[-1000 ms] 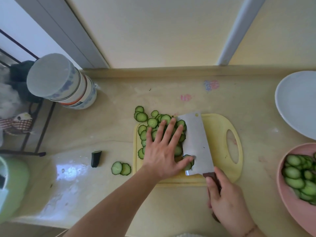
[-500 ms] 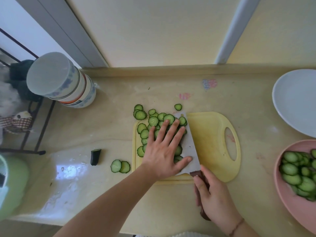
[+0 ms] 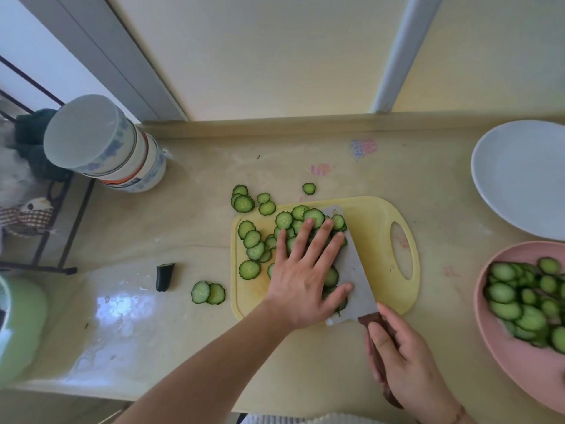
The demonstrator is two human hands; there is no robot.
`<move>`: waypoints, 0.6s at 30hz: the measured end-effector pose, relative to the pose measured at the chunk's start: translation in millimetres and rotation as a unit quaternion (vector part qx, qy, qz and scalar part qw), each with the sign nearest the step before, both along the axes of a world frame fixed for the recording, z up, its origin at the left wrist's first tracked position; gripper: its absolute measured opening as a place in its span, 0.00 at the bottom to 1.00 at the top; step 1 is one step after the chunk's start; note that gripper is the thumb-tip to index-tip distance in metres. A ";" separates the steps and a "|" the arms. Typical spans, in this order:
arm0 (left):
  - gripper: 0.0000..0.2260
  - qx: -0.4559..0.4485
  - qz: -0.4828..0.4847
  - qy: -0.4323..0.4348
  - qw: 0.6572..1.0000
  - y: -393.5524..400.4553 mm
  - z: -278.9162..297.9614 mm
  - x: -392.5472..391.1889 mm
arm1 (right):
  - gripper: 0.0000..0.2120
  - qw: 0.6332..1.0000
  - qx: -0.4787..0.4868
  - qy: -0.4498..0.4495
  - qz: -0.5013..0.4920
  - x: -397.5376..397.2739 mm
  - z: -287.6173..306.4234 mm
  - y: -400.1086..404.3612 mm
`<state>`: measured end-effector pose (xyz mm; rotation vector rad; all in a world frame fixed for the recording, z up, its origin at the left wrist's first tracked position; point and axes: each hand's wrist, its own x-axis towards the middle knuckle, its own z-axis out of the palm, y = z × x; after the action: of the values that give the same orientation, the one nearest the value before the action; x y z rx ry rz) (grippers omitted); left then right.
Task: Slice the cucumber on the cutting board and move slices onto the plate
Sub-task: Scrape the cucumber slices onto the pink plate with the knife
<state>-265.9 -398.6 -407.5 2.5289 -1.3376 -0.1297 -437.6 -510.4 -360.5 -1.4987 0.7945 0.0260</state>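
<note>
A yellow cutting board [image 3: 377,228] lies mid-counter with several cucumber slices [image 3: 253,240] heaped on its left half. My left hand [image 3: 305,270] lies flat on the heap, fingers spread, pressing slices against the blade. My right hand [image 3: 403,359] grips the brown handle of a cleaver [image 3: 354,273], whose wide blade lies low on the board under the slices' right side. A pink plate [image 3: 519,371] at the right edge holds many slices. Loose slices [image 3: 208,292] and a dark cucumber end [image 3: 165,275] lie on the counter left of the board.
A white plate [image 3: 519,175] sits at the far right. A stack of upturned bowls [image 3: 104,145] stands at the back left, beside a black wire rack [image 3: 46,234]. A green container [image 3: 18,328] is at the left edge. More slices [image 3: 308,188] lie behind the board.
The cleaver blade has slid left under the slices toward my left hand. One slice has popped off the board onto the counter behind it.
</note>
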 end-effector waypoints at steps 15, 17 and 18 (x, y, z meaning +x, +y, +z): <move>0.34 0.003 -0.006 -0.003 1.000 -32.6 18.1 -20.1 | 0.22 0.999 0.009 -0.031 -0.035 -21.7 7.3 -27.5; 0.34 0.008 -0.004 0.001 1.000 -34.8 16.1 -21.3 | 0.21 0.999 0.003 -0.026 -0.029 -21.9 5.9 -31.1; 0.34 0.012 -0.002 0.003 1.000 -35.6 15.0 -21.8 | 0.18 0.999 0.001 -0.022 -0.023 -22.0 4.6 -32.9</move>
<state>-287.7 -434.2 -392.5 2.5438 -1.3455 -0.1557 -459.6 -543.3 -355.9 -1.4730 0.7934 -0.0410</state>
